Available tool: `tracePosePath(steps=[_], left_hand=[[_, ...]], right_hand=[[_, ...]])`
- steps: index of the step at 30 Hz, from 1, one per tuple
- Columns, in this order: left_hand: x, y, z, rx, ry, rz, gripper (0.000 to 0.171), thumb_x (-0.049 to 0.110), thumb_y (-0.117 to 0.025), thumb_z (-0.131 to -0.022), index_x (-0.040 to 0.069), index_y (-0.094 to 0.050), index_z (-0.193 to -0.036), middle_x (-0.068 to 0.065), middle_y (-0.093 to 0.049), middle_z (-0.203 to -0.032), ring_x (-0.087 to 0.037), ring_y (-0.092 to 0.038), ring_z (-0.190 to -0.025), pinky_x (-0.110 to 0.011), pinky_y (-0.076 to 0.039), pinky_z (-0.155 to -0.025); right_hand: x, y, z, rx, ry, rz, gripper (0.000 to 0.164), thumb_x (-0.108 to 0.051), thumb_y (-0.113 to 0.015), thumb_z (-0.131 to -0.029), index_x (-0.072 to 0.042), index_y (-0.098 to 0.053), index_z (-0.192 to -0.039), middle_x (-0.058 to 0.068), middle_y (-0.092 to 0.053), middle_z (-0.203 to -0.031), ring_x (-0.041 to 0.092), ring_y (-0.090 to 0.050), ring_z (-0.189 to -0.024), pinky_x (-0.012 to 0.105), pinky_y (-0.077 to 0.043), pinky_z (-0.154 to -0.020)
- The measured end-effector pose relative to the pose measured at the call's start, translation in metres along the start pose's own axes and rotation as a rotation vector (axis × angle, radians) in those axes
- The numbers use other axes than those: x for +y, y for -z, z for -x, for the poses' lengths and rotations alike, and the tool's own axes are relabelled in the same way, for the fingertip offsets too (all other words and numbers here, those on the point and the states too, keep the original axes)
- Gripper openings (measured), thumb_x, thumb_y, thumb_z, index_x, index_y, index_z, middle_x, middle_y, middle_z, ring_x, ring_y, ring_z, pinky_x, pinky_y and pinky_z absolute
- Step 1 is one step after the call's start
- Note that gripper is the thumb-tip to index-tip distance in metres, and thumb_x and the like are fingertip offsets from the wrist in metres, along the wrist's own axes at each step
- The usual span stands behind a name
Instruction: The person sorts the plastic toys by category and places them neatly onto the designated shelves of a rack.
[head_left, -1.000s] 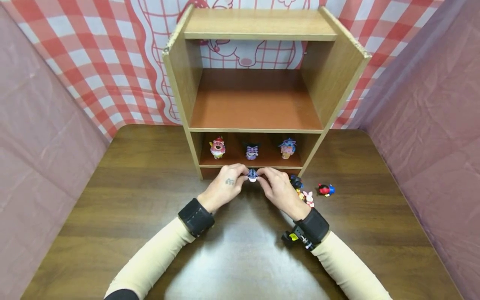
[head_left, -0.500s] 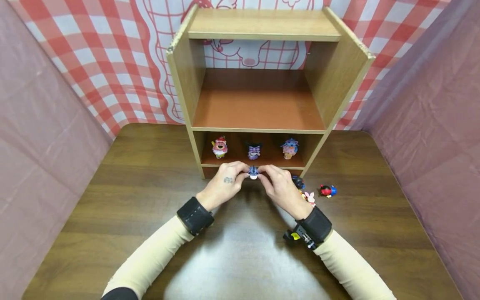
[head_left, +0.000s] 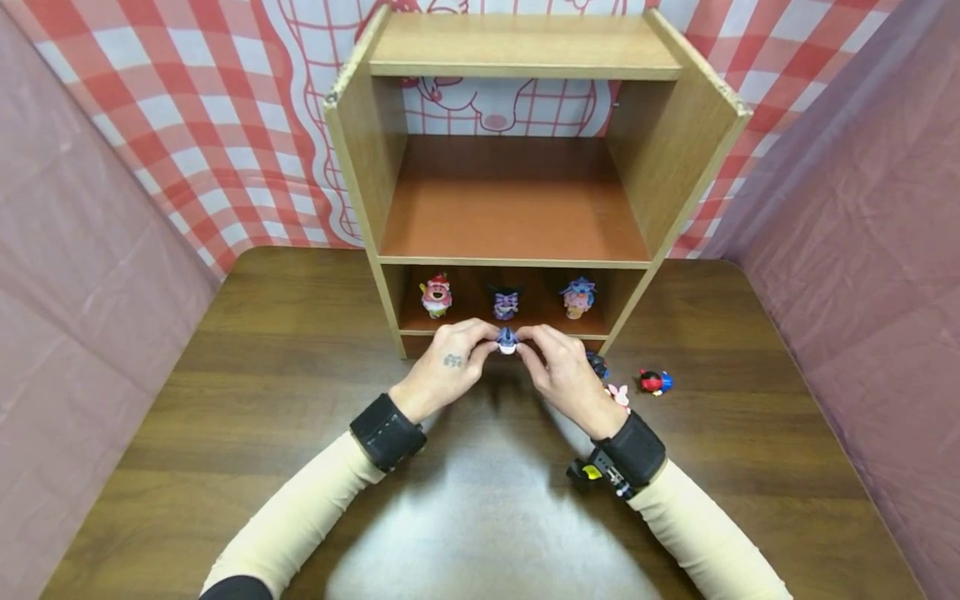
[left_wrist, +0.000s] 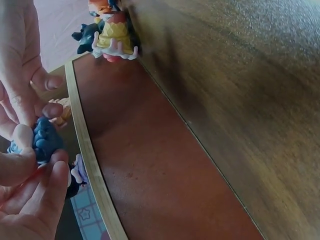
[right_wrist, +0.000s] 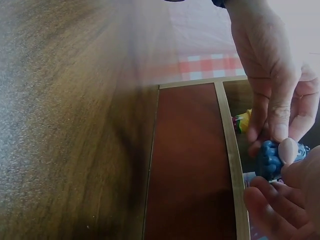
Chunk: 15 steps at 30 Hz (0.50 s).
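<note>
A small blue figurine [head_left: 507, 342] with a pale muzzle is pinched between both hands, just in front of the cabinet's lower shelf. My left hand [head_left: 444, 368] grips its left side with thumb and fingertips. On the opposite side, the fingertips of my right hand [head_left: 567, 373] hold it. Both wrist views show the blue figurine [left_wrist: 47, 142] between the fingers, partly covered by them. Behind the hands, a pink bear figurine [head_left: 437, 297], a purple figurine with dark ears [head_left: 506, 305] and a blue-and-pink figurine [head_left: 577, 298] stand in a row on the lower shelf.
The wooden cabinet [head_left: 513, 260] stands at the back of the table [head_left: 262, 358]. To the right of my right hand lie a red-and-blue figurine [head_left: 656, 382], a pink-eared figurine [head_left: 618, 394] and a dark figurine [head_left: 597, 364], the last two partly hidden.
Both hands have lifted the blue figurine slightly, up and toward the lower shelf's front edge. Their grip looks the same, and the other figurines have stayed in place.
</note>
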<state>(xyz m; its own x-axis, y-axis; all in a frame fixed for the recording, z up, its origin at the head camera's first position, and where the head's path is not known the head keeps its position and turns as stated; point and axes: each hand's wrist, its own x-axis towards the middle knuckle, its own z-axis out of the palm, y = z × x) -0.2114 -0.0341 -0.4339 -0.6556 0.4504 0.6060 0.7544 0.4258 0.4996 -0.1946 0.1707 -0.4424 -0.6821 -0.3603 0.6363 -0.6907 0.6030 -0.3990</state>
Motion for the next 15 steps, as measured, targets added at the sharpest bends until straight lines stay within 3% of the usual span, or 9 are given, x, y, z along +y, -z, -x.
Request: tracePosePath(steps=[15], left_hand=[[0.004,0.008,-0.008,0.079,-0.051,0.005,0.007,-0.004,-0.07,-0.091,-0.001,-0.072,-0.097,-0.011,-0.074,-0.097,-0.021,-0.073,-0.09,-0.027,-0.059,-0.081]], right_hand=[[-0.005,0.008,-0.013,0.049,0.038,-0.03,0.014,0.0,-0.068,-0.094,-0.002,-0.068,-0.108,0.008,-0.071,-0.097,0.02,-0.068,-0.083,0.038,-0.056,-0.073]])
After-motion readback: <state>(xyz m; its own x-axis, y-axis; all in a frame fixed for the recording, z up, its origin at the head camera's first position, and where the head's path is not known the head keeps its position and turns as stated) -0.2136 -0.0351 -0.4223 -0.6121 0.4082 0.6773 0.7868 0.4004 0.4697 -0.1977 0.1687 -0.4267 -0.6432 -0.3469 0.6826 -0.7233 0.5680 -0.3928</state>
